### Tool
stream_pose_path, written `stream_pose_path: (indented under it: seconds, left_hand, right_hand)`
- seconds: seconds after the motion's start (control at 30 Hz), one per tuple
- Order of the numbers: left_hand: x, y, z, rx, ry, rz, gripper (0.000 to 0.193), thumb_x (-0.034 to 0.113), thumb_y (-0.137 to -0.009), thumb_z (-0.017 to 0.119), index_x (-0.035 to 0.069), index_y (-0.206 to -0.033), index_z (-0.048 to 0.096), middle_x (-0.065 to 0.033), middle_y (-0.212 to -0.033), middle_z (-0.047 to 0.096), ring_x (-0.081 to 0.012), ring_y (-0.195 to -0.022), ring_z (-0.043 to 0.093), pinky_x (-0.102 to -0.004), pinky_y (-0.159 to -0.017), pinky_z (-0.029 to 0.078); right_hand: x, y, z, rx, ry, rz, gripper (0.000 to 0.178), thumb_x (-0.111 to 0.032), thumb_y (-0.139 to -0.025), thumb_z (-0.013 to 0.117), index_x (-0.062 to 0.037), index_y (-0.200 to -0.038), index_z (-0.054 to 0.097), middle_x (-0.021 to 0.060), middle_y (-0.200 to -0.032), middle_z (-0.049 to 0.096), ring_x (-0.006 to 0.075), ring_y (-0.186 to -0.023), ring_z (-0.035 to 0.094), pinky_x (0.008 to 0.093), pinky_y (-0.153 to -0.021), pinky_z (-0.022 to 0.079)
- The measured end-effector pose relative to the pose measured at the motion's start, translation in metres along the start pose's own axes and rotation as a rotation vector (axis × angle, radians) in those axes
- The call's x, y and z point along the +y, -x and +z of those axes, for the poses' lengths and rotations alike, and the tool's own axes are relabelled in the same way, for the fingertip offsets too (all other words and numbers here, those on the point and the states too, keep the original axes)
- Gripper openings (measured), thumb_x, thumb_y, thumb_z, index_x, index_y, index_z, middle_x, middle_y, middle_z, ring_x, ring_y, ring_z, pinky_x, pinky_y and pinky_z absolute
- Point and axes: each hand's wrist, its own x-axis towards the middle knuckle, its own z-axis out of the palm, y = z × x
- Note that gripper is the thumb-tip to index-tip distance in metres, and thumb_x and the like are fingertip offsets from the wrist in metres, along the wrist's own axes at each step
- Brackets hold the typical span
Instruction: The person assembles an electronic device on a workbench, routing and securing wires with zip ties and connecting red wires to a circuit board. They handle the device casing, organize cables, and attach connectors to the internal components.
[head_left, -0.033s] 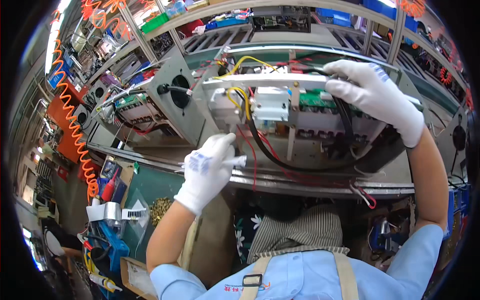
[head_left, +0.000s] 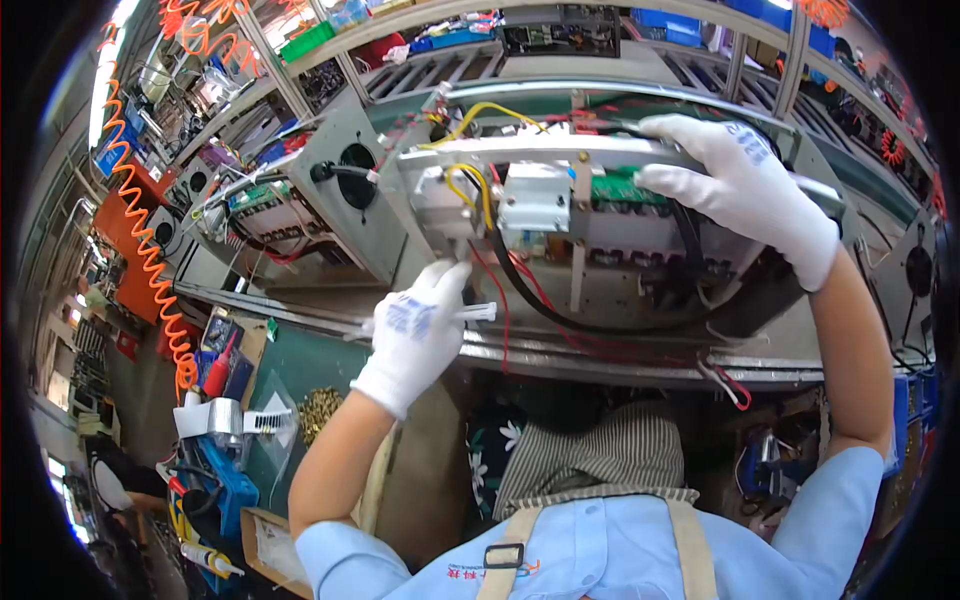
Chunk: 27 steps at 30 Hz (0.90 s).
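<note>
In front of me stands an open grey metal chassis (head_left: 640, 335) with a green circuit board (head_left: 630, 188), silver metal blocks (head_left: 535, 200), yellow wires and a thick black cable (head_left: 570, 322). My left hand (head_left: 415, 325), in a white glove, is closed around a small bundle of thin white plastic strips (head_left: 478, 312) that look like cable ties. Its fingertips are just below the silver block at the chassis's left end. My gloved right hand (head_left: 745, 185) straddles the metal rail (head_left: 490, 153) along the chassis top, thumb and fingers apart, near black cables (head_left: 690, 235).
A second chassis with a round fan opening (head_left: 358, 175) stands to the left. On the green bench lie a heap of brass-coloured small parts (head_left: 320, 412), a red-handled tool (head_left: 218, 375) and a blue tool (head_left: 232, 490). A coiled orange hose (head_left: 150, 270) hangs at left.
My right hand has shifted slightly left. The chassis appears a little further left in view. My left hand still holds the white strips, its fingers slightly raised.
</note>
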Motion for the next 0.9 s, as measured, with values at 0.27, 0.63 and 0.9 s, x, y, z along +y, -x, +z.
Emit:
stream_pose_path:
  seconds: [0.27, 0.63, 0.9]
  left_hand:
    - [0.015, -0.029, 0.04, -0.499, -0.183, -0.178, 0.02, 0.011, -0.085, 0.053, -0.002, -0.1, 0.057, -0.0223, -0.091, 0.066, -0.0375, -0.085, 0.066, -0.0478, -0.072, 0.053]
    - [-0.017, -0.025, 0.05, -0.268, -0.148, 0.038, 0.024, 0.008, -0.082, 0.055, -0.001, -0.104, 0.056, -0.0194, -0.08, 0.067, -0.0372, -0.073, 0.066, -0.0481, -0.066, 0.053]
    - [0.054, 0.05, 0.054, -0.1, 0.324, -0.087, 0.052, 0.0, -0.082, 0.061, 0.004, -0.133, 0.052, -0.0181, -0.112, 0.066, -0.0334, -0.1, 0.067, -0.0391, -0.082, 0.054]
  right_hand:
    - [0.006, 0.003, 0.004, 0.105, -0.055, -0.037, 0.046, -0.048, -0.091, 0.062, -0.0039, -0.101, 0.071, 0.0148, -0.077, 0.068, 0.0276, -0.073, 0.067, 0.0364, -0.066, 0.05]
    - [-0.002, 0.007, -0.016, 0.075, -0.222, -0.01, 0.033, -0.026, -0.091, 0.066, 0.0017, -0.11, 0.066, 0.0166, -0.093, 0.069, 0.024, -0.086, 0.066, 0.0341, -0.078, 0.05]
    - [0.005, 0.175, 0.036, 0.431, -0.9, 0.335, 0.03, -0.005, -0.095, 0.061, 0.0061, -0.123, 0.06, 0.0128, -0.115, 0.066, 0.0188, -0.105, 0.064, 0.0301, -0.093, 0.05]
